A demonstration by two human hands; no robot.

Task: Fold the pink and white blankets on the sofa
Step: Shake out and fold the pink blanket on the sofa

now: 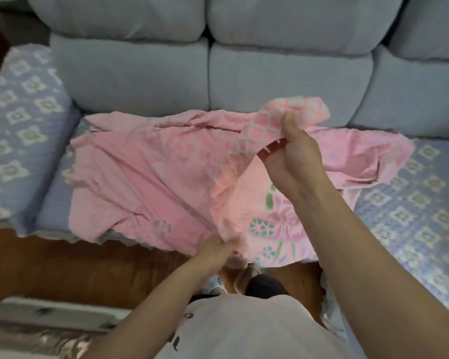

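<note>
Your left hand (pixel 224 248) pinches the thin pink floral cotton blanket (pixel 140 174) at the sofa seat's front edge; your right hand (pixel 294 151) grips its raised checked corner. A loose pinch could let that corner drop, skewing the fold.

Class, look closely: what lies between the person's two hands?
In the head view, only pink blanket: a stretch runs from the left hand to the raised right hand.

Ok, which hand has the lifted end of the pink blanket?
The right hand pinches the lattice-patterned end of the pink blanket above the seat; the left hand grips the front edge, low.
</note>
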